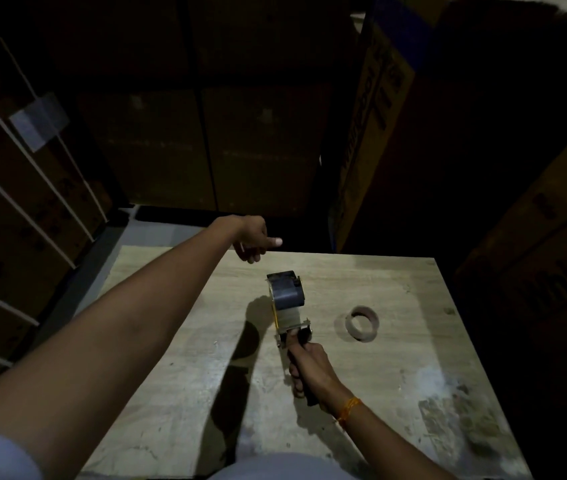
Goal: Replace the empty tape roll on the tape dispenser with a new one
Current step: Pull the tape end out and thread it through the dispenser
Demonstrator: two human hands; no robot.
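The tape dispenser (287,303) hangs over the middle of the wooden table (178,393), with a roll of tape mounted in it and a dark cover over the roll. My right hand (306,370) grips its handle, thumb lying along the top near the roll. An empty brown cardboard tape core (361,323) lies flat on the table, to the right of the dispenser and apart from it. My left hand (252,240) reaches out over the table's far edge with loosely curled fingers, the thumb sticking out to the right; I see nothing in it.
Tall cardboard boxes (379,116) stand close behind and to the right of the table. On the left are stacked boxes (15,220) with white strapping and paper labels. A strip of grey floor (126,230) shows at the far left of the table. The room is dim.
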